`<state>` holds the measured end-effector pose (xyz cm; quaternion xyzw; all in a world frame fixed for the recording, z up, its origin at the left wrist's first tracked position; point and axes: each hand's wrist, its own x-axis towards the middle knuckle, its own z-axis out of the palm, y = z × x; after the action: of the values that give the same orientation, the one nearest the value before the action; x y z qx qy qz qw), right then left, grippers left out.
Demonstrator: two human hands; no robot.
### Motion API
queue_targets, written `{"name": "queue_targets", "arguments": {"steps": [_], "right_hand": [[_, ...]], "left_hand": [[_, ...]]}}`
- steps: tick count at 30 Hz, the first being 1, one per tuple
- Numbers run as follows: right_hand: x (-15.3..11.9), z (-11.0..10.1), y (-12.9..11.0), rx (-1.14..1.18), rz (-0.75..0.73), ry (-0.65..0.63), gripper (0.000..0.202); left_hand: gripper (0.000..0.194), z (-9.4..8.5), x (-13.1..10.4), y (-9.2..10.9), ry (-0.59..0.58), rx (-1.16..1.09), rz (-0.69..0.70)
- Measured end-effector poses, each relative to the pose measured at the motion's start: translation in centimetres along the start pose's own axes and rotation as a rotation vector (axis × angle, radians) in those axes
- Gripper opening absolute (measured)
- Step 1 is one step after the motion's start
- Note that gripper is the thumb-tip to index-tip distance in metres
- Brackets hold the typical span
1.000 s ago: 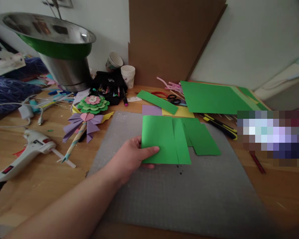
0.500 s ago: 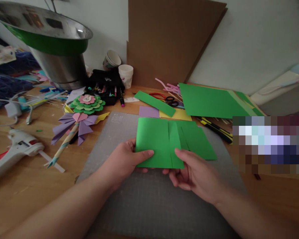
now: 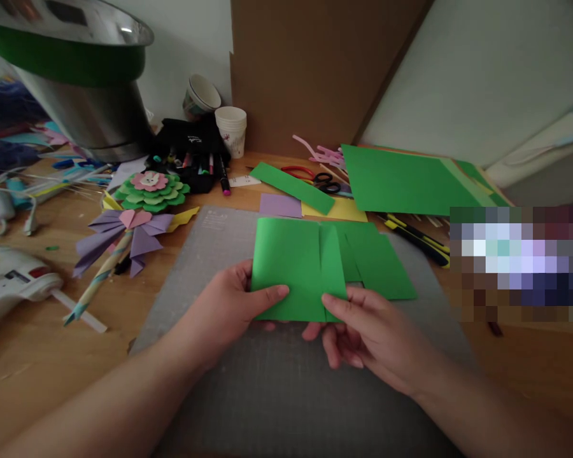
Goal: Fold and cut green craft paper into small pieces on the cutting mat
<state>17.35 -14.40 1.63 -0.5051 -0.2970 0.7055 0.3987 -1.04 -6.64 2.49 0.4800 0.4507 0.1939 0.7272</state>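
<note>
A folded sheet of green paper (image 3: 289, 264) is held up between my two hands over the grey cutting mat (image 3: 267, 394). My left hand (image 3: 241, 296) grips its lower left part, thumb on top and fingers underneath. At the lower right corner, my right hand (image 3: 363, 321) pinches the paper with the thumb on the front, near where one layer's edge overlaps another. The left side of the sheet curves over in a soft fold. Behind it, more green paper pieces (image 3: 386, 267) lie on the mat.
At left are a glue gun (image 3: 16, 283) and a paper flower wand (image 3: 150, 191). Beyond the mat lie a green strip (image 3: 291, 187), scissors (image 3: 327, 182), a yellow-black utility knife (image 3: 417, 242) and a green sheet (image 3: 405, 181). Paper cups (image 3: 231, 130) and a pen case (image 3: 191, 143) stand behind.
My right thumb has slid left along the paper's lower edge, onto the overlapping layer's edge. The whole view has shifted slightly; my left hand keeps its grip.
</note>
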Motion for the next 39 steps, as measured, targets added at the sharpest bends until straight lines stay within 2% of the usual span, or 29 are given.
{"name": "queue_targets", "arguments": {"steps": [19, 26, 31, 35, 39], "right_hand": [[0.02, -0.15, 0.02, -0.021, -0.005, -0.005, 0.026], [0.13, -0.36, 0.08, -0.1, 0.053, -0.037, 0.027], [0.24, -0.29, 0.12, -0.136, 0.034, -0.036, 0.027], [0.31, -0.48, 0.24, -0.169, 0.025, -0.045, 0.028], [0.18, -0.42, 0.18, -0.267, 0.001, -0.097, 0.032]], "left_hand": [[0.026, 0.1, 0.04, 0.08, -0.005, 0.012, 0.012], [0.027, 0.1, -0.11, 0.09, -0.017, 0.013, 0.019], [0.024, 0.19, -0.13, 0.04, -0.018, -0.004, 0.022], [0.026, 0.15, -0.25, 0.01, -0.05, -0.065, 0.015], [0.035, 0.02, -0.54, 0.02, -0.076, -0.23, -0.008]]}}
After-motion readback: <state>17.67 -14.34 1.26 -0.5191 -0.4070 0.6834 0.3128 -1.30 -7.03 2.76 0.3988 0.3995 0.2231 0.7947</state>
